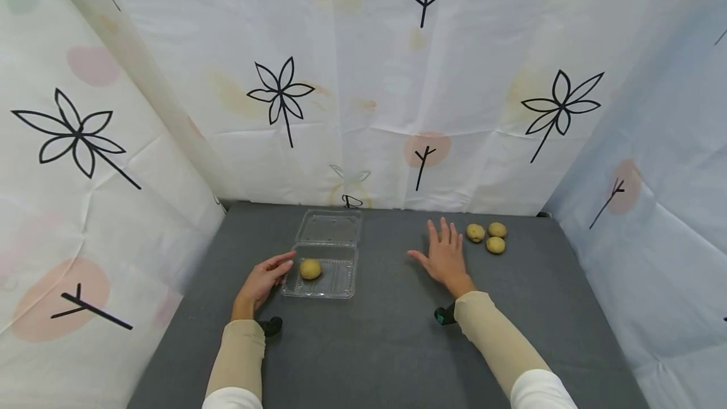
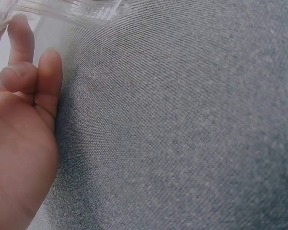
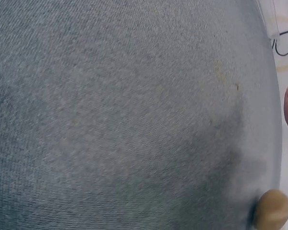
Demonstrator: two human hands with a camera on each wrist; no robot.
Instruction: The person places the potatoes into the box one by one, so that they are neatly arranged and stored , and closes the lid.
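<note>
A clear plastic clamshell container (image 1: 335,289) lies with its lid folded back at the left of the table. One small yellow potato (image 1: 310,269) sits in its base, near the left wall. My left hand (image 1: 262,283) holds the container's left rim between thumb and fingers; the left wrist view shows fingertips (image 2: 21,26) at the clear rim. Farther right, my right hand (image 1: 445,260) is spread above the table, holding nothing. Just beyond its fingers are three more potatoes, one nearest the hand (image 1: 475,233), one behind (image 1: 497,230) and one in front (image 1: 496,245).
A dark grey cloth covers the table (image 1: 363,358). Patterned white curtains (image 1: 363,81) hang behind it and at both sides. A dark wrist camera is strapped at each wrist, the left one (image 1: 272,326) close to the tabletop.
</note>
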